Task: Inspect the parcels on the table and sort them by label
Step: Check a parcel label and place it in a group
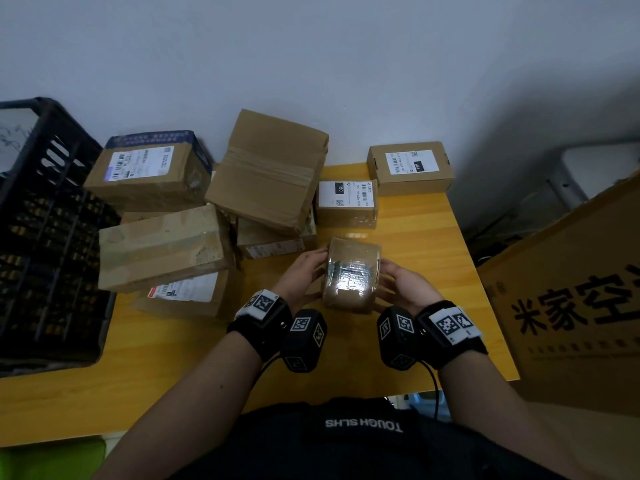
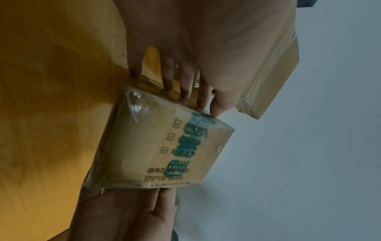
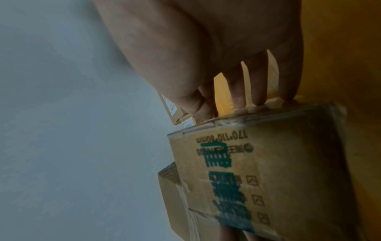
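A small brown parcel wrapped in clear tape is held between both hands just above the yellow table. My left hand grips its left end, thumb on the near face. My right hand grips its right end. The left wrist view shows the left hand's fingertips on the end of the parcel, whose face carries green print and checkboxes. In the right wrist view the right hand's fingertips press the other end of the parcel. No shipping label shows on it.
Two labelled boxes marked 150 and 151 sit at the back right. A pile of several bigger parcels, topped by a large tilted box, fills the back left. A black crate stands left, a big printed carton right.
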